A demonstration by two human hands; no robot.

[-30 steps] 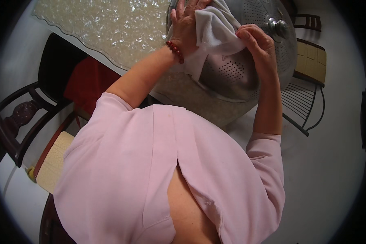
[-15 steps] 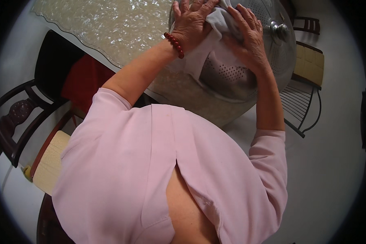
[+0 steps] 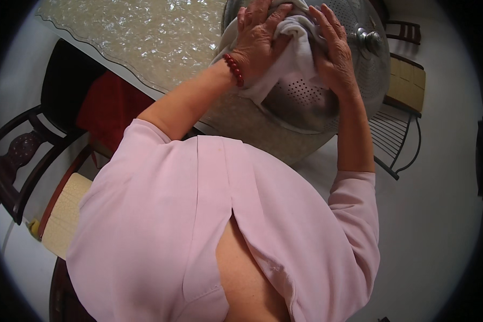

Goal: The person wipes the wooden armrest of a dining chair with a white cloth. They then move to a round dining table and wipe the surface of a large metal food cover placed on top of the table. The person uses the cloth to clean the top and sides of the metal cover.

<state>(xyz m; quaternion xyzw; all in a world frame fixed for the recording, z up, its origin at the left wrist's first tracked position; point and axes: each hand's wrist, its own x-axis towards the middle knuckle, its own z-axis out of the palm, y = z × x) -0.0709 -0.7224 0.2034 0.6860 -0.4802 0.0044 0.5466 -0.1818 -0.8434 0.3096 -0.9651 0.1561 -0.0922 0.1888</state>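
right hand [image 3: 334, 63] no longer pinching edge of cloth [image 3: 300, 52], it and left hand [image 3: 257, 44] now press fingers-extended, unclenched, so cloth looks gathered, not stretched, atop perforated steel piece [image 3: 306, 114]

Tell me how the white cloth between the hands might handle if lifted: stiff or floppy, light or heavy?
Likely floppy: the white cloth bunches in soft folds between the left hand and right hand. Probably light, since it looks like plain fabric, though I can't tell whether it's damp. It may slide easily on the perforated metal, which looks smooth and shiny.
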